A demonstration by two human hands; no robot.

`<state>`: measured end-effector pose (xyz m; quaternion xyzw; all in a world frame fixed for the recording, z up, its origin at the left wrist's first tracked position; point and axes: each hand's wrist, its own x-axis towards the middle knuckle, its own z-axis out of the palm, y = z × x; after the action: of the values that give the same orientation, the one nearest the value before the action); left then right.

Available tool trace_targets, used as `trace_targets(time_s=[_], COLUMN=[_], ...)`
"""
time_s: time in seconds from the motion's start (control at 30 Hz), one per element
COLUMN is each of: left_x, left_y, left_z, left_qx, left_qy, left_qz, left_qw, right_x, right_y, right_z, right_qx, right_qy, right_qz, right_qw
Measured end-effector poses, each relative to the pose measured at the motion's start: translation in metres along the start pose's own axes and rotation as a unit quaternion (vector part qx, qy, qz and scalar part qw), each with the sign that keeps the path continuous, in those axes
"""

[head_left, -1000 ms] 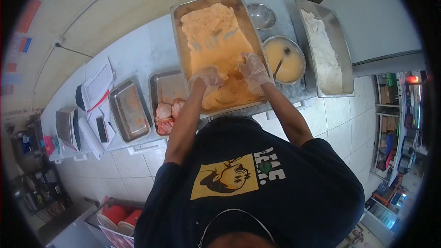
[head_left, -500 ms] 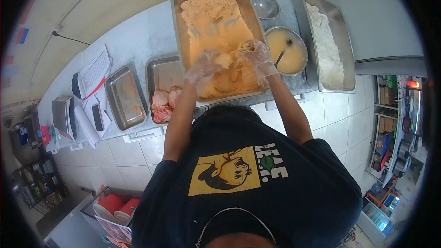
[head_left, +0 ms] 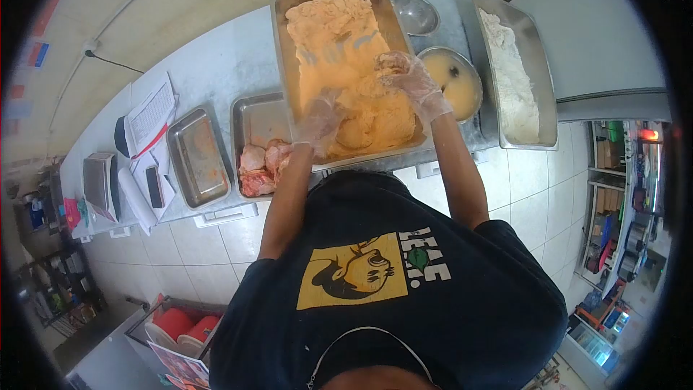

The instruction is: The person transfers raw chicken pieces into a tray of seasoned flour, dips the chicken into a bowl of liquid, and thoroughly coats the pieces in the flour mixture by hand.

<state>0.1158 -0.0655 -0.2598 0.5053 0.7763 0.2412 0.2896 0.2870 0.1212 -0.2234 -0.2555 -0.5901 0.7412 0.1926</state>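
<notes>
A deep metal tray (head_left: pixel 280 58) holds orange breading flour (head_left: pixel 336 54), heaped at the far end. Coated pieces (head_left: pixel 368 119), hard to tell apart, lie in its near part. My left hand (head_left: pixel 321 119), in a clear plastic glove, is over the tray's left side; its fingers are blurred against the flour. My right hand (head_left: pixel 410 78), gloved too, is above the right side with fingers curled and caked in breading; whether anything is inside them I cannot make out.
Raw meat (head_left: pixel 261 166) lies in a smaller tray (head_left: pixel 258 110) to the left, beside another shallow tray (head_left: pixel 196 155). Rightward are a bowl of yellowish liquid (head_left: pixel 460 90), a metal bowl (head_left: pixel 416 14) and a white flour tray (head_left: pixel 545 101). Papers (head_left: pixel 150 114) and a phone (head_left: pixel 154 186) lie far left.
My left hand has gone from the lump of breading near the middle toward the tray's left side. My right hand has lifted slightly up and right.
</notes>
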Motion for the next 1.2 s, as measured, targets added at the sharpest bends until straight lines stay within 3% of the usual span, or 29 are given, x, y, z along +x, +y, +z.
trace_targets(time_s=[0.13, 0.2, 0.3, 0.4, 0.47, 0.53, 0.6, 0.63, 0.67, 0.73, 0.8, 0.83, 0.87, 0.93, 1.0, 1.07, 1.13, 1.2], left_x=[0.007, 0.016, 0.021, 0.019, 0.014, 0.025, 0.042, 0.036, 0.027, 0.008, -0.002, 0.001, 0.005, 0.007, 0.007, 0.016, 0.016, 0.003], left_y=[-0.026, -0.041, -0.063, -0.061, -0.046, -0.048, -0.065, -0.049, -0.033, 0.001, 0.019, 0.011, -0.003, -0.009, -0.014, -0.014, 0.002, 0.049], left_z=[0.035, 0.054, 0.049, 0.044, 0.039, 0.054, 0.084, 0.069, 0.053, 0.017, -0.002, 0.004, 0.015, 0.012, 0.009, 0.009, -0.008, -0.055], left_qx=[-0.075, -0.306, -0.362, -0.276, -0.286, -0.295, -0.145, -0.145, -0.115, -0.084, -0.244, -0.244, -0.391, -0.529, -0.283, -0.328, -0.372, -0.218], left_qy=[0.097, 0.234, 0.197, 0.18, 0.173, 0.166, 0.241, 0.242, 0.194, 0.149, 0.076, 0.078, 0.08, 0.084, 0.128, 0.175, 0.219, 0.024], left_qz=[-0.014, 0.087, 0.063, -0.001, 0.017, 0.037, 0.088, 0.089, 0.081, 0.071, 0.039, 0.041, 0.061, 0.083, 0.154, 0.168, 0.181, -0.017], left_qw=[0.992, 0.919, 0.909, 0.944, 0.942, 0.94, 0.956, 0.955, 0.971, 0.983, 0.966, 0.966, 0.915, 0.841, 0.938, 0.913, 0.883, 0.976], right_x=[0.006, 0.008, 0.004, 0.002, 0.005, 0.008, 0.003, -0.005, -0.009, 0.004, 0.01, 0.01, 0.009, 0.007, 0.01, 0.016, 0.027, 0.032], right_y=[-0.009, -0.009, -0.024, -0.014, 0.002, 0.015, 0.021, 0.023, 0.024, 0.033, 0.03, 0.023, 0.016, 0.005, 0.001, 0.007, 0.019, 0.007], right_z=[0.008, 0.007, 0.012, 0.016, 0.026, 0.041, 0.051, 0.057, 0.061, 0.055, 0.054, 0.054, 0.055, 0.056, 0.051, 0.042, 0.035, 0.042], right_qx=[-0.123, -0.175, -0.154, -0.183, -0.388, -0.377, -0.365, -0.412, -0.456, -0.453, -0.451, -0.46, -0.466, -0.481, -0.497, -0.555, -0.56, -0.568], right_qy=[0.024, 0.039, 0.07, 0.038, -0.011, -0.036, -0.06, -0.039, -0.019, -0.038, -0.055, -0.066, -0.076, -0.072, -0.069, -0.086, -0.054, -0.026], right_qz=[0.007, 0.012, 0.062, 0.04, -0.127, -0.116, -0.104, -0.171, -0.236, -0.221, -0.207, -0.14, -0.072, -0.076, -0.081, -0.157, -0.165, -0.174], right_qw=[0.992, 0.984, 0.984, 0.982, 0.913, 0.918, 0.923, 0.894, 0.858, 0.863, 0.866, 0.875, 0.878, 0.87, 0.861, 0.813, 0.81, 0.804])
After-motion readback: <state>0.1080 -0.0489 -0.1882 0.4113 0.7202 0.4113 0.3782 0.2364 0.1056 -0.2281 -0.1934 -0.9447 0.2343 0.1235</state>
